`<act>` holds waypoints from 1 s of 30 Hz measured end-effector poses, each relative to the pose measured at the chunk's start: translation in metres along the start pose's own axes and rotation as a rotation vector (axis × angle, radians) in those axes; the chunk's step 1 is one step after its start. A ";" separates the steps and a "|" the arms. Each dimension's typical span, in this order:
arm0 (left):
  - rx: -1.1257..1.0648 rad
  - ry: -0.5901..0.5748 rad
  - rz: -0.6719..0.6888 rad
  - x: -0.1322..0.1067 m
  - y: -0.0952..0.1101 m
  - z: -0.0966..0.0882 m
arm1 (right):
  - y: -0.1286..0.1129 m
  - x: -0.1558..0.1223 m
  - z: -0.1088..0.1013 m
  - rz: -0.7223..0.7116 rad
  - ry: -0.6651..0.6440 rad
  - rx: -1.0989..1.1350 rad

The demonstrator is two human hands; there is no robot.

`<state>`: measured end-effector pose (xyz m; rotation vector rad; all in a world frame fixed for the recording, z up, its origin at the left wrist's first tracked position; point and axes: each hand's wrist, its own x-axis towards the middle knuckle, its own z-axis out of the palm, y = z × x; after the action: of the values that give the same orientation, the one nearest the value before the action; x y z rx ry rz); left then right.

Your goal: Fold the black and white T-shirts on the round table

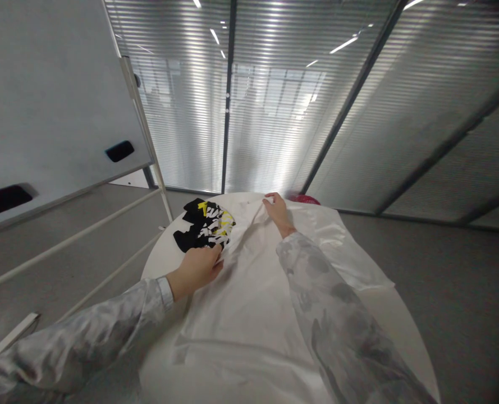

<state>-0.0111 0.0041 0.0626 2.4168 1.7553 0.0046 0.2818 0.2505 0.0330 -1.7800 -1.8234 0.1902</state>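
Note:
A white shirt (249,303) is spread over a round white table (159,264), its right part (337,235) reaching toward the table's right edge. My left hand (201,268) is closed on the shirt's left edge. Right beside its fingers lies a bunched black cloth (194,233) with white and yellow patterning; whether it is part of the shirt I cannot tell. Farther up, near the far rim, my right hand (278,213) pinches the shirt's upper part between thumb and fingers. A raised fold runs between the two hands.
Behind the table's far edge a red object (306,199) shows partly. A whiteboard (55,101) on a frame with white rails (72,241) stands at the left. Glass partitions with blinds (270,112) rise beyond the table.

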 end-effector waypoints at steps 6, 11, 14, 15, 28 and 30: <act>-0.008 -0.047 0.006 -0.018 -0.003 0.014 | 0.007 -0.009 -0.005 -0.013 -0.098 -0.048; 0.016 -0.085 0.042 -0.029 -0.001 0.012 | 0.000 -0.034 -0.015 -0.182 -0.112 -0.152; -0.010 -0.088 0.109 -0.037 0.004 0.007 | -0.013 -0.051 -0.020 -0.412 -0.134 -0.210; -0.021 -0.083 0.120 -0.040 0.005 0.006 | -0.017 -0.058 -0.021 -0.484 -0.162 -0.199; 0.034 -0.141 0.096 -0.070 0.004 0.013 | -0.039 -0.125 -0.024 -0.689 -0.345 -0.144; 0.014 -0.123 0.113 -0.073 0.011 0.008 | -0.044 -0.124 -0.025 -0.665 -0.324 -0.195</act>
<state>-0.0228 -0.0689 0.0628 2.4658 1.5707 -0.1400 0.2489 0.1213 0.0372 -1.2083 -2.6380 0.0371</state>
